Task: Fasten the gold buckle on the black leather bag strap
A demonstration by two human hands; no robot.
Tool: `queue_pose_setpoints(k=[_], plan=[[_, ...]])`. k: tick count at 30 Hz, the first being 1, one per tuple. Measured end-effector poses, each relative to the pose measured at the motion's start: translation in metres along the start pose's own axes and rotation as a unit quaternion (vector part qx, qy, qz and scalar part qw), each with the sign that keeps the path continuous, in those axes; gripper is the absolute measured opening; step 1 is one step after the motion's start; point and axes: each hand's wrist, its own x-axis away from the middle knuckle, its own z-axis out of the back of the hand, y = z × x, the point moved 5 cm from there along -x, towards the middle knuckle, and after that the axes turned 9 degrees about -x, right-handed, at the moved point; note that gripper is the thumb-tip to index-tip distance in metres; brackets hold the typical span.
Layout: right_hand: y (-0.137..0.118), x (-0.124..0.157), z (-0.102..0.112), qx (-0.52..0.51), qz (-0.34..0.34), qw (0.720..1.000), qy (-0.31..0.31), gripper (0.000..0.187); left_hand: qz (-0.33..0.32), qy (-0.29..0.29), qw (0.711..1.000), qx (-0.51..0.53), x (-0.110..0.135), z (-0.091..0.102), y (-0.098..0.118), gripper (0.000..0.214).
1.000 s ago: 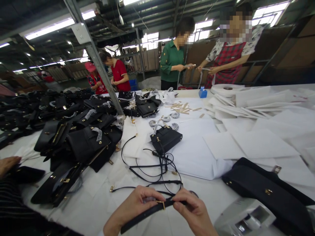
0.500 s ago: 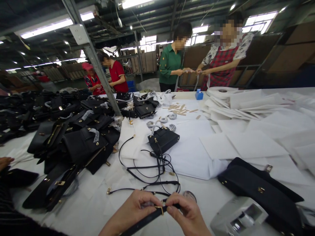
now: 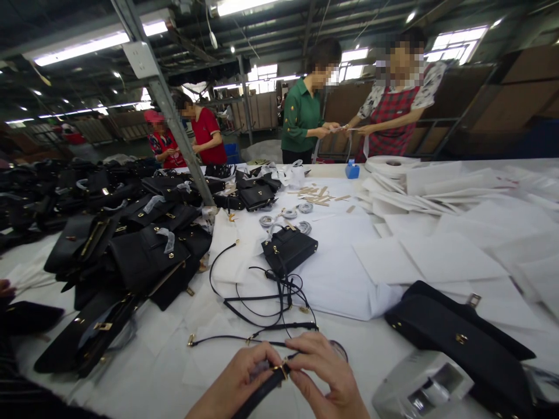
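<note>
Low in the middle of the head view, both hands are on a black strap [image 3: 262, 396] with a gold buckle. My left hand [image 3: 244, 378] is closed round the strap just left of the buckle [image 3: 283, 370]. From the right, my right hand [image 3: 325, 372] pinches the strap end by the buckle, its upper fingers partly raised. What lies under the fingertips is hidden. Just beyond the hands, thin black straps [image 3: 271, 317] with gold clasps lie in a loose tangle. Behind them sits a small black handbag [image 3: 290, 250] with a wrapped handle.
Black handbags [image 3: 148, 256] are heaped on the left. At right lie a larger black bag [image 3: 454, 331], a grey tape dispenser [image 3: 421, 384] and white paper sheets [image 3: 454, 256]. A metal post [image 3: 179, 128] rises at the table. Several people [image 3: 301, 110] stand beyond; another person's hand [image 3: 5, 289] shows far left.
My right hand's fingers have lifted and spread somewhat over the buckle. The strap and my left hand have shifted slightly right. Across the table, the two co-workers' hands have moved a little.
</note>
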Motion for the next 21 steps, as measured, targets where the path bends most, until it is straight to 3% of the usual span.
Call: queue_pose_setpoints(k=[2, 5, 8, 10, 12, 15, 21], plan=[[-0.005, 0.003, -0.002, 0.085, 0.071, 0.994, 0.016, 0.028, -0.004, 0.029, 0.999, -0.034, -0.001, 0.003, -0.002, 0.021], [-0.009, 0.009, -0.014, 0.178, 0.157, 0.971, -0.009, 0.042, -0.010, 0.061, 0.992, -0.113, -0.003, 0.002, 0.005, 0.019], [-0.007, 0.009, -0.023, 0.156, 0.155, 0.975, -0.013, 0.034, 0.011, 0.088, 0.981, -0.175, -0.005, 0.000, 0.012, 0.016], [0.001, 0.005, -0.019, 0.069, 0.080, 0.994, 0.040, 0.022, 0.047, 0.102, 0.978, -0.174, -0.007, -0.001, 0.009, 0.014], [0.018, 0.002, -0.013, -0.060, -0.059, 0.990, 0.114, 0.013, 0.078, 0.102, 0.981, -0.145, -0.010, -0.001, 0.004, 0.016], [0.044, 0.005, -0.012, -0.243, -0.242, 0.919, 0.197, 0.033, 0.107, 0.099, 0.986, -0.086, -0.013, 0.001, -0.005, 0.016], [0.071, 0.011, -0.021, -0.423, -0.364, 0.802, 0.212, 0.038, 0.130, 0.094, 0.987, -0.026, -0.014, 0.002, -0.021, 0.022]])
